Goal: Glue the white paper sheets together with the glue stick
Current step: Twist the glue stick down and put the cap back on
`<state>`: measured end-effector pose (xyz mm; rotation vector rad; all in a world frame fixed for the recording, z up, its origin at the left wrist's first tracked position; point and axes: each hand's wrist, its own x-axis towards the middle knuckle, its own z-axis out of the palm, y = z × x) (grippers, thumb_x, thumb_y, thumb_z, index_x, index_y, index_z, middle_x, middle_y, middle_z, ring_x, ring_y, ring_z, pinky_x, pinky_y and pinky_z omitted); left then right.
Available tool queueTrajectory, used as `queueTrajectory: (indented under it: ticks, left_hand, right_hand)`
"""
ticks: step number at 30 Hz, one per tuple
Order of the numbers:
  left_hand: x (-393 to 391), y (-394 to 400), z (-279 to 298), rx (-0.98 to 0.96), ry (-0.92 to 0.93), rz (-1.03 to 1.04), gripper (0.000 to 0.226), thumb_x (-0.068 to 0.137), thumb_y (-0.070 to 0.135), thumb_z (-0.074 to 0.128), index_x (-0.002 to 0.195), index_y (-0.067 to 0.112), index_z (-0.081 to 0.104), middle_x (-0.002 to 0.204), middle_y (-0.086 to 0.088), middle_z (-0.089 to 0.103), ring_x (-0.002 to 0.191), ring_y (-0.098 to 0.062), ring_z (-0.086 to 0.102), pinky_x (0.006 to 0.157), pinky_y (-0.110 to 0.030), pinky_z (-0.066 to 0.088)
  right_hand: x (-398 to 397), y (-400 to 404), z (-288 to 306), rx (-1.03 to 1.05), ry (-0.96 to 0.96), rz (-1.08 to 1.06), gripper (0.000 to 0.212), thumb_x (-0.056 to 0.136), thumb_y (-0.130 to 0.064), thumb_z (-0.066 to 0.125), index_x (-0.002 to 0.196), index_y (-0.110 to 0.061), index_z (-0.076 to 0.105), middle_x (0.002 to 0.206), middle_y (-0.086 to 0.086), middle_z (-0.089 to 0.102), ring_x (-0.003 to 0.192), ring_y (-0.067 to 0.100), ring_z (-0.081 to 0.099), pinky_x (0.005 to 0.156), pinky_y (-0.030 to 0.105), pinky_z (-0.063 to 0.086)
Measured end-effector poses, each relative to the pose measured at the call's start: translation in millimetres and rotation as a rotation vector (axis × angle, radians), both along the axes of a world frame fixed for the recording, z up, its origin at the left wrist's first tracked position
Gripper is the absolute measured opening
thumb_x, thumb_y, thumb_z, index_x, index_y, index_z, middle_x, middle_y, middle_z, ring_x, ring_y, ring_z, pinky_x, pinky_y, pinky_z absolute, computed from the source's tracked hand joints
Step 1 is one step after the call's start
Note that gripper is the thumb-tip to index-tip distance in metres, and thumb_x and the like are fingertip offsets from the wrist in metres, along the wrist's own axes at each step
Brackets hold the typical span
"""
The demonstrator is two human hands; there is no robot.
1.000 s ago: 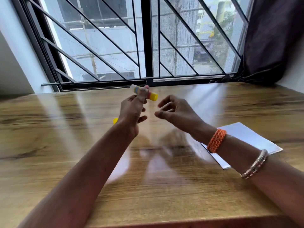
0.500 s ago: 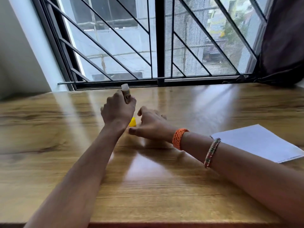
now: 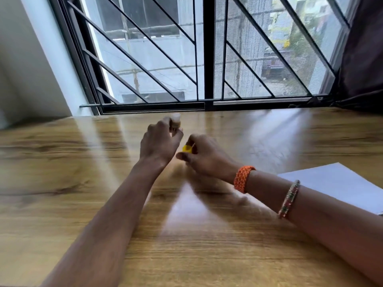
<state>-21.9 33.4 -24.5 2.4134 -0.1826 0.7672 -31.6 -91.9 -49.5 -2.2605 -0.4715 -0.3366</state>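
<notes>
Right hand (image 3: 204, 155) now pinches yellow cap (image 3: 187, 148) beside glue stick (image 3: 175, 121).

A yellow cap (image 3: 187, 148) is seen, and a white-tipped glue stick (image 3: 175, 121). White paper sheets (image 3: 339, 183) are laid on a brown wood-grain table (image 3: 62, 183). An orange braided bracelet (image 3: 242, 179) is worn beside a multicoloured beaded bangle (image 3: 289, 199).

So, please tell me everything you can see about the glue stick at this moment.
The glue stick is a small tube, blurred by motion, with a pale upper end and a darker label band below. It stands nearly upright above the wooden table, gripped in the left hand, whose fingers hide its lower part. A small yellow piece, possibly its cap, sits apart in the right hand.
</notes>
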Motion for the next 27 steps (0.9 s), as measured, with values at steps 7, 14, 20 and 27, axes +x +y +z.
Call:
queueTrajectory:
  ticks: [7,14,20,27]
  left_hand:
    - [-13.3,-27.7,-1.2,-0.058,0.002,-0.199,0.021,0.087,0.037,0.058,0.097,0.020,0.066,0.072,-0.010,0.066,0.084,-0.029,0.058,0.071,-0.040,0.051]
    - [-20.4,-42.3,-12.6,0.054,0.052,-0.316,0.024,0.090,0.039,0.050,0.103,0.028,0.067,0.088,-0.005,0.069,0.099,-0.018,0.042,0.079,-0.037,0.047]
    - [-23.9,-43.3,-12.9,0.134,-0.014,-0.317,0.024,0.090,0.035,0.050,0.106,0.026,0.065,0.084,-0.002,0.065,0.093,-0.015,0.036,0.075,-0.036,0.045]
    - [-24.0,-47.7,-12.9,0.169,-0.017,-0.330,0.023,0.095,0.029,0.045,0.109,0.018,0.059,0.087,-0.011,0.059,0.087,-0.023,0.038,0.071,-0.021,0.022]
  right_hand:
    - [-5.1,-66.1,8.8,0.181,0.026,-0.094,0.016,0.082,-0.026,0.071,0.082,-0.015,0.060,0.074,0.007,0.066,0.061,0.013,0.057,0.064,0.032,0.049]
    - [-12.6,-94.3,9.1,0.144,-0.029,-0.146,0.023,0.069,-0.035,0.081,0.063,-0.024,0.061,0.057,-0.007,0.058,0.047,-0.003,0.046,0.050,0.016,0.039]
    - [-19.0,-93.7,13.3,0.155,-0.011,-0.118,0.019,0.075,-0.030,0.078,0.063,-0.029,0.063,0.065,-0.004,0.067,0.065,0.008,0.065,0.063,0.019,0.052]
    - [-19.3,-95.0,17.8,0.473,0.066,-0.132,0.011,0.074,-0.017,0.079,0.075,-0.021,0.069,0.071,0.005,0.068,0.063,0.016,0.068,0.067,0.029,0.058]
